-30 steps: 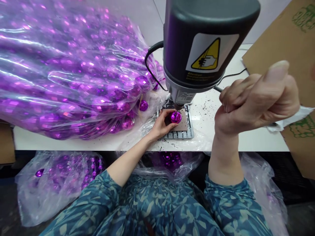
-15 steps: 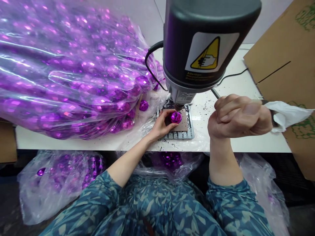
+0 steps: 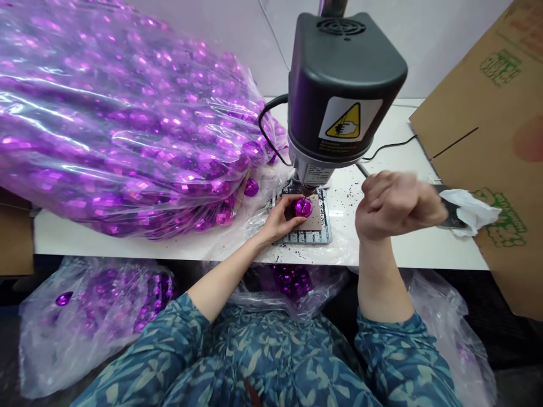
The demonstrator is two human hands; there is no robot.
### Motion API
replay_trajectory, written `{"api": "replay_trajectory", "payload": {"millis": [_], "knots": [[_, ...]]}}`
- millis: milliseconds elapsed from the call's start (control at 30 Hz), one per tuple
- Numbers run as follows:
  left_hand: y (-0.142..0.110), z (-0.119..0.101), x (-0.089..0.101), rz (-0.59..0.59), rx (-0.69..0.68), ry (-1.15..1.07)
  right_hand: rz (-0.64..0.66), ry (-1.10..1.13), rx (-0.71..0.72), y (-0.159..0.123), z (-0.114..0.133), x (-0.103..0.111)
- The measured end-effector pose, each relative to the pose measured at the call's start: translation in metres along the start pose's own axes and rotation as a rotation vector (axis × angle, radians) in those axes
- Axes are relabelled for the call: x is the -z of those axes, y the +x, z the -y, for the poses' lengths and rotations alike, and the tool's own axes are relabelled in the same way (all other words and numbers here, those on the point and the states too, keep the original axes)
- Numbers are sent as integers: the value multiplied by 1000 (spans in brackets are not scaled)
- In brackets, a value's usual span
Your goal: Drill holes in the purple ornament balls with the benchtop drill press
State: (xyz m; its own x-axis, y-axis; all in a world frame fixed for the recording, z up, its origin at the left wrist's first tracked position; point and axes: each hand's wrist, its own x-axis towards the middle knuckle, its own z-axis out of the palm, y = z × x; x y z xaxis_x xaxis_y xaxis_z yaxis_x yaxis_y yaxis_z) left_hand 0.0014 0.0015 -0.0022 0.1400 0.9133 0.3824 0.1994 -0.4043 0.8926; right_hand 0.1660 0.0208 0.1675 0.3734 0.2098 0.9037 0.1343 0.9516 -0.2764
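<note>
A shiny purple faceted ball (image 3: 303,207) sits on a brown board (image 3: 314,222) on the slotted metal base (image 3: 326,234) of a drill press (image 3: 339,90). My left hand (image 3: 280,219) holds the ball from the left, between thumb and fingers. Just above the ball is the drill's chuck (image 3: 308,191); the bit's tip is hard to make out. On the right my right hand (image 3: 394,206), slightly blurred, is closed around the drill press lever (image 3: 362,168). To the right of that fist, white tissue (image 3: 470,212) is wrapped round a dark handle end.
A large clear bag of purple balls (image 3: 139,130) covers the table's left side. One loose ball (image 3: 251,187) lies near it. Dark shavings dot the white table (image 3: 345,215). A cardboard box (image 3: 479,124) stands right. Below the edge hang plastic bags with purple balls (image 3: 97,316).
The drill head appears smaller and lower, as my view has shifted. My right fist shows slightly further left with the lever. My left hand still holds the ball on the board.
</note>
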Motion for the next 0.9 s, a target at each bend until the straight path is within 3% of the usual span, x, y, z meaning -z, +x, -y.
{"api": "replay_trajectory", "payload": {"millis": [67, 233, 300, 433, 500, 600, 733, 800, 900], "knots": [[1, -2, 0, -15, 13, -9, -32, -36, -189, 21, 8, -12], [-22, -33, 8, -142, -37, 204, 83, 14, -378, 62, 9, -32], [-46, -53, 14, -31, -129, 328, 87, 24, -402, 66, 6, -33], [-90, -79, 25, 400, -352, 564, 107, -4, -371, 62, 4, -29], [-92, -76, 34, 412, -412, 644, 102, -17, -354, 61, 4, -28], [-61, -54, 58, 210, -308, 666, 82, -9, -353, 61, 5, -30], [7, -13, 96, -78, 41, 771, 64, 13, -328, 60, 4, -30], [31, 1, 107, -122, 163, 719, 63, 6, -326, 59, 3, -30], [40, 2, 108, -124, 161, 589, 60, -18, -312, 57, 2, -28]]}}
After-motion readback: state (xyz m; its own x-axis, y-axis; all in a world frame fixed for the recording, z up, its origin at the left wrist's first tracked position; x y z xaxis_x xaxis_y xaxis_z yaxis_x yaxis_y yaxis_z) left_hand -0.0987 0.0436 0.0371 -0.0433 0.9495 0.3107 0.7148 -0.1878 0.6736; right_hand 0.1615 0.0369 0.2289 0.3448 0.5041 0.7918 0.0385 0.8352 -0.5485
